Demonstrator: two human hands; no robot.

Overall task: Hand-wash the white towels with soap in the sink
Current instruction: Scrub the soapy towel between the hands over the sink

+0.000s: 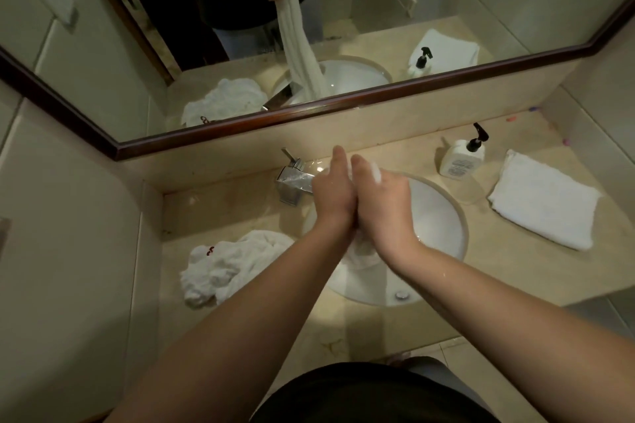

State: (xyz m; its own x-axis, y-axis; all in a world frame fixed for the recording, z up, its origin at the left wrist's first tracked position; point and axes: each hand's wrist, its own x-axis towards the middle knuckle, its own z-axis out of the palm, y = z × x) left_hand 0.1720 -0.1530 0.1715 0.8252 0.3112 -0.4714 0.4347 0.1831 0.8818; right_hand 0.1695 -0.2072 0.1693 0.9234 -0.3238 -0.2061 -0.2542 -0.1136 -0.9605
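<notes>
Head view looks down on two bare arms reaching over the sink. Left hand and right hand are side by side, touching, both squeezing a wet towel that hangs down into the bowl. Soap foam sits on the right hand. A crumpled towel lies on the counter to the left. A folded towel lies to the right, near the soap bottle. A mirror hangs behind the tap.
</notes>
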